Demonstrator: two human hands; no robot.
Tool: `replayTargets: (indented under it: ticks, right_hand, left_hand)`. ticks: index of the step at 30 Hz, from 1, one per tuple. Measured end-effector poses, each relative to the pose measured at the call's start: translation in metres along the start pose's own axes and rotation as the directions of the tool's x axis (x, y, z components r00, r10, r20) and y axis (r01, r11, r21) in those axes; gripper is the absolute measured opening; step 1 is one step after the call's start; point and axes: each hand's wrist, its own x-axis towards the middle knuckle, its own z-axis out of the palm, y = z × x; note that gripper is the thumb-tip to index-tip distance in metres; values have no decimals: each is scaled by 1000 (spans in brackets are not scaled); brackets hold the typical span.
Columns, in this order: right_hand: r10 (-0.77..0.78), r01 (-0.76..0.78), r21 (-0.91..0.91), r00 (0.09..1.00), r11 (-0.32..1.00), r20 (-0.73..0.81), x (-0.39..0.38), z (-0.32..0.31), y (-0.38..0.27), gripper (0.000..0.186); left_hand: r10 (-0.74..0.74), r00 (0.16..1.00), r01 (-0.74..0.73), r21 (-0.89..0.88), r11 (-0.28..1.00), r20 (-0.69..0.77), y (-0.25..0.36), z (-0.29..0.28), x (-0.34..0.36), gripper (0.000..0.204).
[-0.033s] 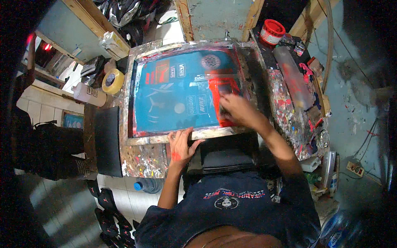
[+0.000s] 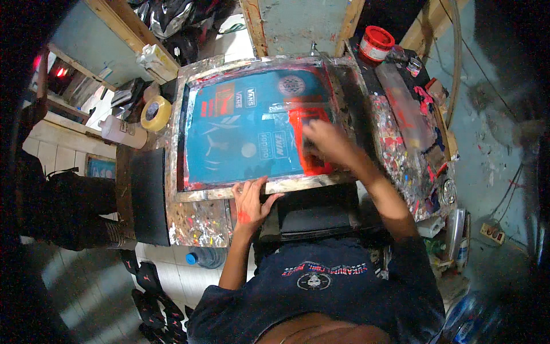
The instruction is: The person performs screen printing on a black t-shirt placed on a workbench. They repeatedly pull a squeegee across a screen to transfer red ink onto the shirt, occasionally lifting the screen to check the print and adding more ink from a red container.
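Note:
A blue-green screen-printing screen in a paint-stained pale wooden frame lies on the table in front of me. It bears several pale stencil designs. Wet red ink covers a patch at its right side. Over that patch my right hand, blurred by motion, is closed around a dark squeegee, mostly hidden by the hand. My left hand rests on the near edge of the frame, fingers spread and thumb out to the right. Red ink stains its wrist.
Left of the screen are a tape roll, a white bottle and a black board. A red tub stands at the far right. Another person stands at the left. Black printed pieces lie on the floor.
My right hand has shifted slightly away from me over the red ink. My left hand stays on the near edge of the frame.

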Motion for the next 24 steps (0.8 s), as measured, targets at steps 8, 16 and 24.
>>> replayTargets:
  ticks: [8, 16, 24]
  right_hand:
    - [50, -52, -77, 998, 996, -34, 72, 0, 70, 28]
    - [34, -49, -143, 994, 988, -106, -78, 38, -49, 32]
    - [115, -166, -210, 965, 964, -236, -77, -19, -103, 62]
  left_hand:
    - [10, 998, -10, -3, 1000, -67, -1, 17, -5, 66]
    - [-67, 991, 77, 87, 993, -112, 9, 1, -6, 78]
    - [-46, 991, 46, -5, 999, -125, -13, -10, 2, 78]
